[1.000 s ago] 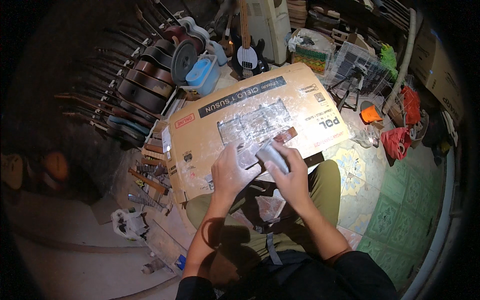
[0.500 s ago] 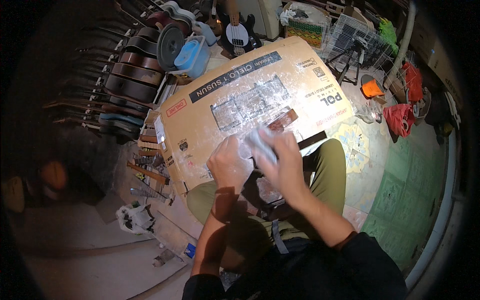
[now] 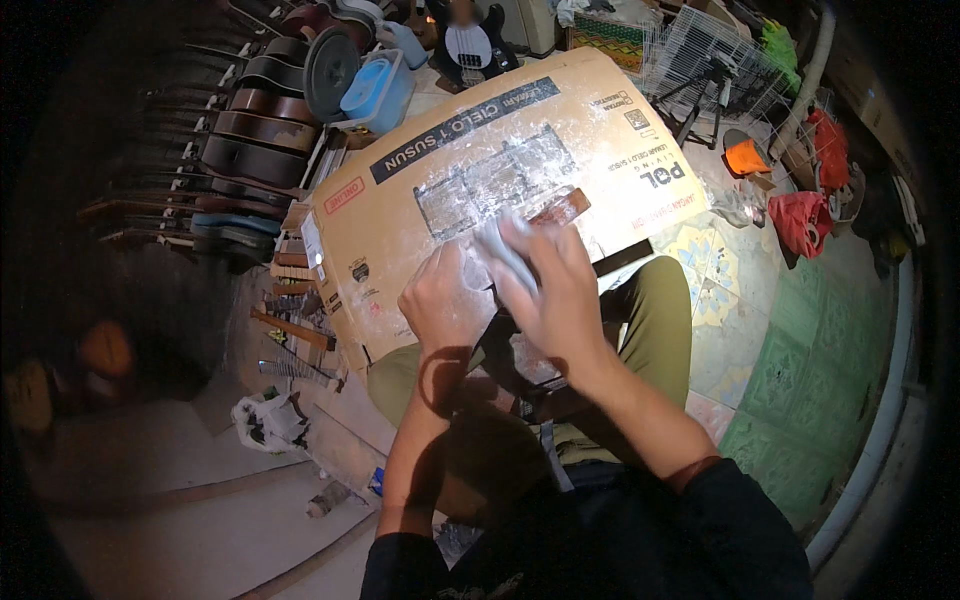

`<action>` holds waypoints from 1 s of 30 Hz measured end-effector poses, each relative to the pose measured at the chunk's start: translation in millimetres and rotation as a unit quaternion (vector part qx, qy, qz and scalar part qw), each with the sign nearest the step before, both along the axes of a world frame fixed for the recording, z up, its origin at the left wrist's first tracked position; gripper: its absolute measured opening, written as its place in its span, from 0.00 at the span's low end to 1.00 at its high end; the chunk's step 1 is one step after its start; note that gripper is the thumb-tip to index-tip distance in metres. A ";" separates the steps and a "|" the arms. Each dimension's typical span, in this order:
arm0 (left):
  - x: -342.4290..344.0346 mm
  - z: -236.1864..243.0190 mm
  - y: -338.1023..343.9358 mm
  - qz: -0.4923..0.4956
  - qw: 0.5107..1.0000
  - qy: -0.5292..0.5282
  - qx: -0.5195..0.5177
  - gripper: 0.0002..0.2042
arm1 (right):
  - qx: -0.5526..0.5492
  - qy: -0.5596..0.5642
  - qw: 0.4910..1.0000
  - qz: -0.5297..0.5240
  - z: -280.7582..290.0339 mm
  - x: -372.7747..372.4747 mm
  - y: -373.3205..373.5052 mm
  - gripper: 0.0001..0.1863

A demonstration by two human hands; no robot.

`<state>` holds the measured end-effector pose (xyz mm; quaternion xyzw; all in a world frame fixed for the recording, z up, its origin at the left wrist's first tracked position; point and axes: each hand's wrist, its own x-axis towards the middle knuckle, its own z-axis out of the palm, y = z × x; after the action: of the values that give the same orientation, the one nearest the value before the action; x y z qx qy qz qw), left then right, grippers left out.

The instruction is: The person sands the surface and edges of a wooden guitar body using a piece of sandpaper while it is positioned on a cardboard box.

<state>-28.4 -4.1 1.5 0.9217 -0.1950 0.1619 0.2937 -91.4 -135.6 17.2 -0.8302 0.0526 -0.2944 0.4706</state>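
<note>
My right hand [image 3: 556, 292] is closed round a folded grey sheet [image 3: 508, 262], possibly sandpaper, blurred by motion. Close beside it, my left hand [image 3: 442, 300] is curled shut on something pale and dusty that is mostly hidden between the hands. Just beyond my right fingers shows a reddish-brown wooden piece [image 3: 562, 207] above the cardboard; whether either hand touches it is hidden. Both hands are over the near part of a large flattened cardboard sheet [image 3: 590, 90], which is streaked with white dust. A dark bar [image 3: 622, 257] lies at the cardboard's near right edge.
Several guitar bodies [image 3: 255, 160] stand racked at the left. Behind the cardboard are a clear tub [image 3: 392, 105], a black guitar [image 3: 470, 45] and a wire cage [image 3: 690, 50]. A small tripod [image 3: 708, 100] and red bags [image 3: 800, 222] are at the right, a plastic bag [image 3: 270, 422] at the lower left.
My right hand and the grey sheet have shifted slightly left and up against my left hand, which stays closed. The whole view has moved a little, so the cardboard appears higher.
</note>
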 end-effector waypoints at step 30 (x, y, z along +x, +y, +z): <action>3.2 0.0 -0.9 -0.009 0.999 -0.029 -0.022 0.04 | 0.024 0.038 0.999 -0.011 15.2 13.6 8.9 0.21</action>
<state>-25.1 -5.0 1.5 0.9082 -0.2082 0.1901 0.3093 -77.8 -126.7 32.4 -0.8286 0.0862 -0.2668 0.4846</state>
